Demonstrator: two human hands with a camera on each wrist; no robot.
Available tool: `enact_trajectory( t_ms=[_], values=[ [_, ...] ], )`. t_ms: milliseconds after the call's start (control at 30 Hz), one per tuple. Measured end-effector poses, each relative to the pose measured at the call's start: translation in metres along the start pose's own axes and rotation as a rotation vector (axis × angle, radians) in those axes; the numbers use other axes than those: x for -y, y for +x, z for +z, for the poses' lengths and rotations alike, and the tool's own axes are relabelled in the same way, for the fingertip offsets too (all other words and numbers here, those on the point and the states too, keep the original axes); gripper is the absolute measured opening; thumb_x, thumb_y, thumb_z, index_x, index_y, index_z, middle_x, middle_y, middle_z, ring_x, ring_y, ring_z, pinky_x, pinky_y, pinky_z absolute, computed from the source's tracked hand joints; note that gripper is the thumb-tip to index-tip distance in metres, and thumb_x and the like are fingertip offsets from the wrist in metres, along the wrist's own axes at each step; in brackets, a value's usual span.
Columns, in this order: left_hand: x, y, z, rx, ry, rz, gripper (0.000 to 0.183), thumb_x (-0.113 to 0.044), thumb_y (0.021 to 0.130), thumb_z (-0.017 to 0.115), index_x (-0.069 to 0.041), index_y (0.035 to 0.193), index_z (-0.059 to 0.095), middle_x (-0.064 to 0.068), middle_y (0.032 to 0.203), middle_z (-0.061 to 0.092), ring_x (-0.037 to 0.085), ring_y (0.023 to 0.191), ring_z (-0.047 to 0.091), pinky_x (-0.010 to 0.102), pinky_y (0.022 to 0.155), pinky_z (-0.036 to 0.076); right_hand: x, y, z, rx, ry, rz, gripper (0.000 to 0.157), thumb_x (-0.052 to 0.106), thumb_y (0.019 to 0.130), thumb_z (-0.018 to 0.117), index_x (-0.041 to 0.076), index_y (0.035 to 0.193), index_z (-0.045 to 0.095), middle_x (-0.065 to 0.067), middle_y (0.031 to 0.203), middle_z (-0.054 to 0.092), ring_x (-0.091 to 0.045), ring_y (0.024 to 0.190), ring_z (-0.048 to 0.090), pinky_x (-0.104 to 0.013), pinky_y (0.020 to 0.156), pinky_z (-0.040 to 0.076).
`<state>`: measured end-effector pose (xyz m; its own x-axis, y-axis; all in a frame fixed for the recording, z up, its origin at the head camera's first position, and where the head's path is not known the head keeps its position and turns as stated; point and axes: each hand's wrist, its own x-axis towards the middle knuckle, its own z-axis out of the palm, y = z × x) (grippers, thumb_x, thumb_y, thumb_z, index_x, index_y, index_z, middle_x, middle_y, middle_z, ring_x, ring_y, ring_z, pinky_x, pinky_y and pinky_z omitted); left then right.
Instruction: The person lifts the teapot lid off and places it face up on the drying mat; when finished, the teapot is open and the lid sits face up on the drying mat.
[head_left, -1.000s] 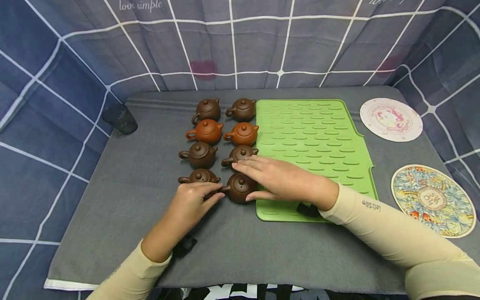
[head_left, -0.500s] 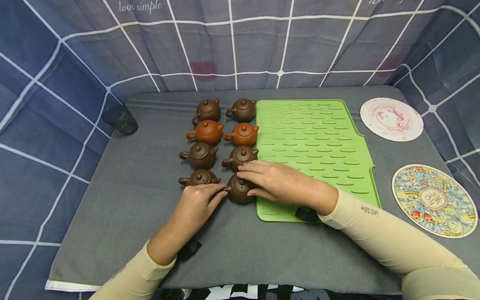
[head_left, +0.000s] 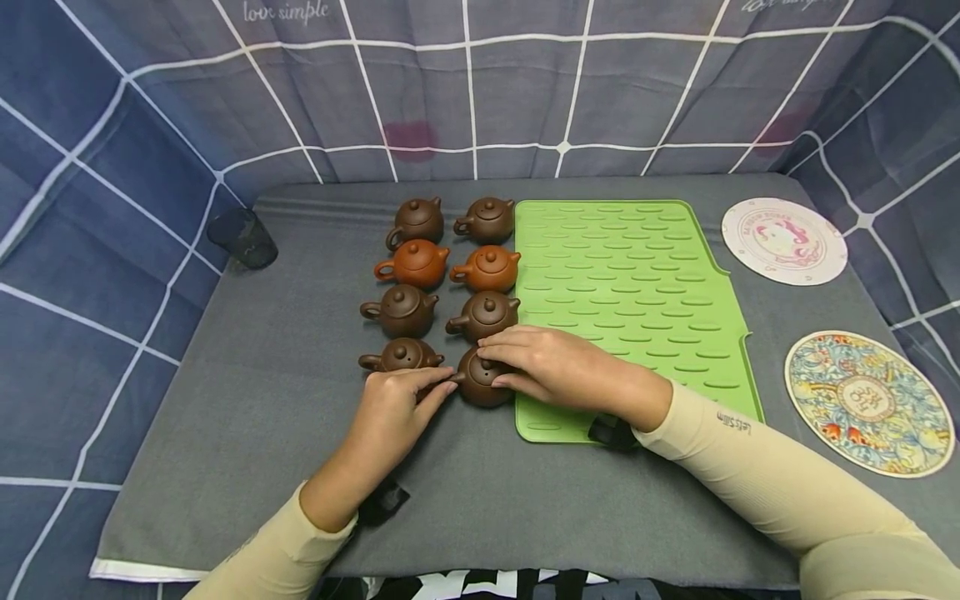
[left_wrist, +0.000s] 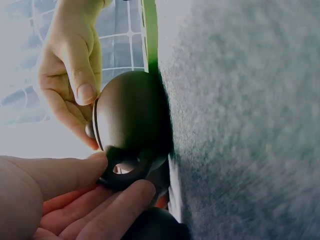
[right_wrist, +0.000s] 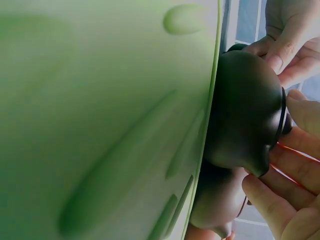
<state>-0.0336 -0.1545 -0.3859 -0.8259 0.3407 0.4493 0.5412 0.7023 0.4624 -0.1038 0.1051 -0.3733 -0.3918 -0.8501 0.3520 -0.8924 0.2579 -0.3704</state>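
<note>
A dark brown teapot (head_left: 477, 388) stands at the front of the right column, at the green mat's left edge. The left hand (head_left: 390, 417) pinches its loop handle between thumb and fingers, plain in the left wrist view, where the teapot body (left_wrist: 132, 112) fills the middle. From the other side, the right hand (head_left: 551, 367) holds the same teapot, thumb near the lid edge and fingers over its far side. In the right wrist view, fingers of the right hand (right_wrist: 292, 180) reach around the spout side of the teapot (right_wrist: 245, 105). Another brown teapot (head_left: 402, 354) sits just behind the left hand.
Two columns of teapots include orange ones (head_left: 420, 264) and brown ones (head_left: 487, 313). The green ridged mat (head_left: 615, 292) lies right of them. Further right are a pink-white round mat (head_left: 783, 242) and a patterned round mat (head_left: 870, 404). A dark cup (head_left: 242, 238) stands at the left.
The right hand has drawn back from over the teapot behind, its fingers now gathered on the front teapot. The left hand has shifted slightly right, keeping its pinch on the handle.
</note>
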Motion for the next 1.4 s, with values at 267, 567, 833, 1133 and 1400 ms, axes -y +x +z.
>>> enact_trajectory(
  t_ms=[267,567,833,1133,1400],
  values=[
    [0.004,0.000,0.002,-0.018,-0.042,-0.027,0.020,-0.008,0.082,0.092,-0.002,0.100,0.085,0.006,0.093,0.079,0.021,0.082,0.076,0.041,0.068,0.060,-0.001,0.002,0.003,-0.012,0.024,0.036,0.032,0.014,0.103,0.072,-0.002,0.131,0.070,-0.015,0.131,0.069,-0.028,0.126,0.062,-0.042,0.111,0.044],
    [0.004,0.000,-0.002,0.008,-0.069,-0.083,0.019,-0.009,0.083,0.092,-0.005,0.100,0.086,0.003,0.092,0.079,0.011,0.066,0.069,0.034,0.058,0.055,0.002,0.007,0.005,-0.041,0.023,0.065,0.026,0.012,0.102,0.072,0.000,0.125,0.074,-0.014,0.127,0.072,-0.027,0.123,0.065,-0.042,0.109,0.046],
    [0.004,0.000,-0.002,0.012,-0.076,-0.099,0.018,-0.010,0.083,0.092,-0.007,0.099,0.086,0.002,0.091,0.079,0.008,0.063,0.066,0.033,0.056,0.054,0.004,0.009,0.004,-0.068,0.028,0.057,0.023,0.010,0.101,0.073,0.000,0.122,0.075,-0.013,0.125,0.072,-0.026,0.122,0.065,-0.041,0.108,0.046],
    [0.005,0.001,-0.003,0.030,-0.070,-0.124,0.018,-0.014,0.083,0.093,-0.009,0.099,0.087,-0.001,0.085,0.079,-0.003,0.050,0.043,0.032,0.048,0.044,0.005,0.005,-0.008,-0.180,0.083,-0.002,0.021,0.003,0.096,0.077,-0.001,0.116,0.077,-0.014,0.119,0.074,-0.029,0.117,0.068,-0.046,0.104,0.050],
    [0.004,0.001,-0.003,0.031,-0.083,-0.139,0.015,-0.016,0.085,0.091,-0.012,0.099,0.087,-0.002,0.086,0.079,-0.003,0.051,0.041,0.032,0.049,0.043,0.000,-0.013,-0.031,-0.280,0.154,0.072,0.026,0.000,0.093,0.078,0.002,0.119,0.077,-0.007,0.119,0.075,-0.024,0.109,0.070,-0.039,0.096,0.054]
  ],
)
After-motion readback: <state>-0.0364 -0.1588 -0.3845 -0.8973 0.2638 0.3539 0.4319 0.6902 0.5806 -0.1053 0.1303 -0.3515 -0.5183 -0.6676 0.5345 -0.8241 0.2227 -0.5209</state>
